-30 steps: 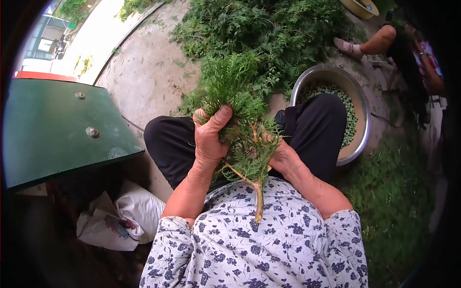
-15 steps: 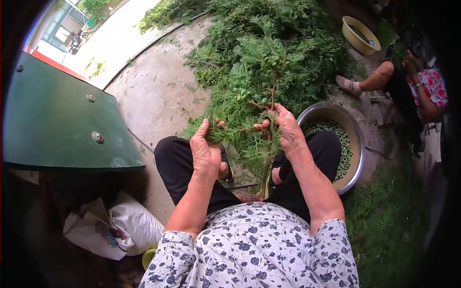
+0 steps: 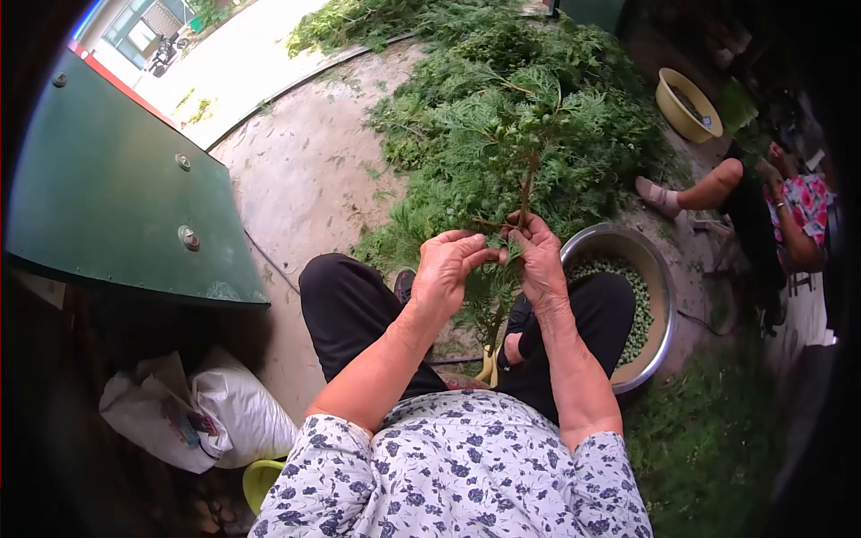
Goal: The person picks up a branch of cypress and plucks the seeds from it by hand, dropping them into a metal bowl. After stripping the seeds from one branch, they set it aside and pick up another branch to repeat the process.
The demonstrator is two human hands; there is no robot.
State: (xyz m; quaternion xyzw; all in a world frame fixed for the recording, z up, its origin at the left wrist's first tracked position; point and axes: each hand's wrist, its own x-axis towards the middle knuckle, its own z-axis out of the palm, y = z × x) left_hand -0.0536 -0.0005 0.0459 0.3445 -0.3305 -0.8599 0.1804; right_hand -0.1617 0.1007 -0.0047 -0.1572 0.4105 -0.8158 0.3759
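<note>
An evergreen branch point(image 3: 529, 175) with scaly green sprays and a brown stem stands up in front of me. My right hand point(image 3: 543, 264) is closed around its stem, thumb and fingers pressed together. My left hand point(image 3: 447, 272) meets it from the side, thumb and index finger pinching a small green sprig of the branch beside the right thumb. The exact grip point is partly hidden by the fingers. At my right knee, a metal basin point(image 3: 665, 309) holds many small round green cones point(image 3: 640, 316).
A large heap of cut evergreen branches point(image 3: 574, 99) lies ahead. A yellow basin point(image 3: 665, 94) and a seated person's leg point(image 3: 713, 186) are at the right. On the left are a green metal panel point(image 3: 117, 197), white sacks point(image 3: 242, 408) and a yellow-green container point(image 3: 258, 484).
My left hand has moved right, from the outstretched side spray to beside my right hand, and its fingers have closed in a pinch. My right hand still holds the stem.
</note>
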